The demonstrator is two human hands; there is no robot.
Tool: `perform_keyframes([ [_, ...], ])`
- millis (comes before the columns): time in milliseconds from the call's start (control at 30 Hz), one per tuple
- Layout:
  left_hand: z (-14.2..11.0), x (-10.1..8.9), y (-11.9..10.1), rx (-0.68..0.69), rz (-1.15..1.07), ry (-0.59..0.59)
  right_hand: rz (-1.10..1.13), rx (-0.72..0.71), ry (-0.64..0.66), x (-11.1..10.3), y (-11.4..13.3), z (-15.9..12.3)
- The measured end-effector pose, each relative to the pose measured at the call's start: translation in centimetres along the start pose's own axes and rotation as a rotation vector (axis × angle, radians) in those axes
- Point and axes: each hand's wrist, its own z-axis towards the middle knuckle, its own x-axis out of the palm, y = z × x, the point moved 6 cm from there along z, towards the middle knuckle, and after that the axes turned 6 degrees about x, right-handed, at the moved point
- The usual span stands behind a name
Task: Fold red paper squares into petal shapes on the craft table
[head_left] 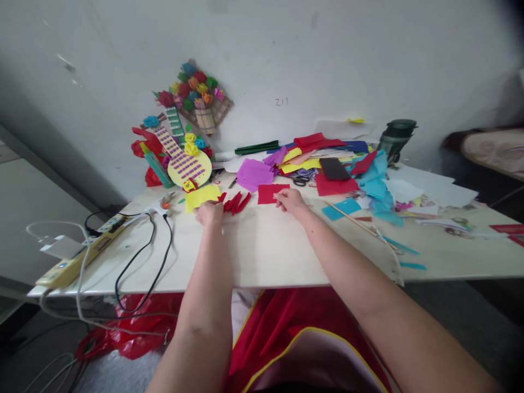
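My left hand [209,213] rests low on the table with curled fingers, at the lower edge of a yellow paper sheet [203,196]. Right beside it lie several narrow red folded paper pieces [235,203], one of them close to its thumb side. What its fingers hold, if anything, is hidden. My right hand [291,201] has thumb and fingers pinched together at the right edge of a red crepe paper square [268,194], which lies flat on the table. A purple paper sheet [256,174] lies just behind that square.
Black scissors [302,180] and a dark phone [334,169] lie among coloured paper. A thin wooden stick [356,221] and blue paper [341,209] are on the right, a dark bottle [396,141] behind. Left are a glue gun [160,206], black cable [152,240] and power strip [82,256].
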Motion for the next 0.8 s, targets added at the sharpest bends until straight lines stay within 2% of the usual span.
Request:
perform_keyframes([
  [200,0.4,0.8,0.6,0.011,-0.014,0.015,-0.12,-0.058,-0.059,-0.5,-0.4,0.7],
  [300,0.2,0.5,0.4,0.034,-0.023,-0.016,-0.245,-0.062,-0.166,-1.3,-0.6,1.1],
  [400,-0.5,-0.2,-0.4,0.059,0.092,-0.048,-0.328,-0.021,-0.295,-2.6,-0.6,1.1],
  [567,-2.3,-1.0,-3.6,0.29,0.1,-0.126,-0.414,0.032,-0.47,-4.5,-0.2,0.6],
  [667,-3.6,0.1,-5.7,0.474,0.044,-0.062,-0.449,0.062,-0.528,-5.4,-0.2,0.5],
  [800,-5.5,2.7,-7.3,0.626,-0.028,0.137,-0.493,0.117,-0.534,-6.3,-0.6,0.9],
])
